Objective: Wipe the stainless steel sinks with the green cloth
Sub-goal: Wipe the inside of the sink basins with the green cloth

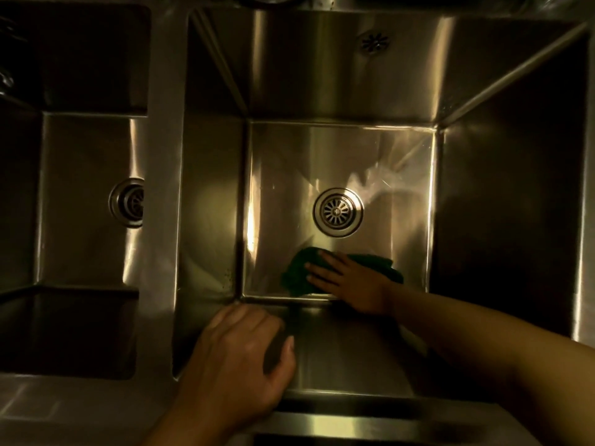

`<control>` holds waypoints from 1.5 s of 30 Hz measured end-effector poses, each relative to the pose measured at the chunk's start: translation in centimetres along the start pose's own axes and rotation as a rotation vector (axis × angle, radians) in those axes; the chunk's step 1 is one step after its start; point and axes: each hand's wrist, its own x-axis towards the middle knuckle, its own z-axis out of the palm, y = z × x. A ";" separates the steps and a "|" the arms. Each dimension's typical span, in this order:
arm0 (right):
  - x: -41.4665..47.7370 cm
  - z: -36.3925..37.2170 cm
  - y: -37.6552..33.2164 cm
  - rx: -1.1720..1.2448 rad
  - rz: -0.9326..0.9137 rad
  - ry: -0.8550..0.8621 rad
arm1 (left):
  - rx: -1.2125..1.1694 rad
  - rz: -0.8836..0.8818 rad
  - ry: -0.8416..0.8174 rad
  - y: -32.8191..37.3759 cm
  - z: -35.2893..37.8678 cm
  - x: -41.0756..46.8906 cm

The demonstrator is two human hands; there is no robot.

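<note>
Two sinks sit side by side: the right sink [502, 188] holds the cloth [297, 272] on its floor, seemingly touching the near wall, before the drain [338, 212]; the left sink [83, 194] lies beyond a divider [162, 188].

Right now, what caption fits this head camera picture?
Right hand presses green cloth on sink floor; left hand hovers.

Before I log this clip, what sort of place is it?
Probably a commercial or utility kitchen: two deep, square stainless steel basins side by side, the left basin and the right basin, each with a strainer drain, being wiped with a green cloth.
</note>
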 end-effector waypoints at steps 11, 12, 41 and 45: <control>14.8 -6.4 3.7 -0.324 -0.384 0.125 | -0.003 -0.006 -0.037 -0.3 -0.3 0.3; 15.2 -7.4 5.1 -0.366 -0.416 0.118 | -0.002 -0.015 -0.040 -0.2 -0.3 0.2; -1.8 -5.1 1.7 0.340 1.338 -0.160 | 0.036 -0.096 -0.002 0.7 0.1 -0.3; -1.8 -5.3 -2.2 0.435 1.226 -0.501 | 0.040 -0.101 -0.008 0.6 0.3 -0.5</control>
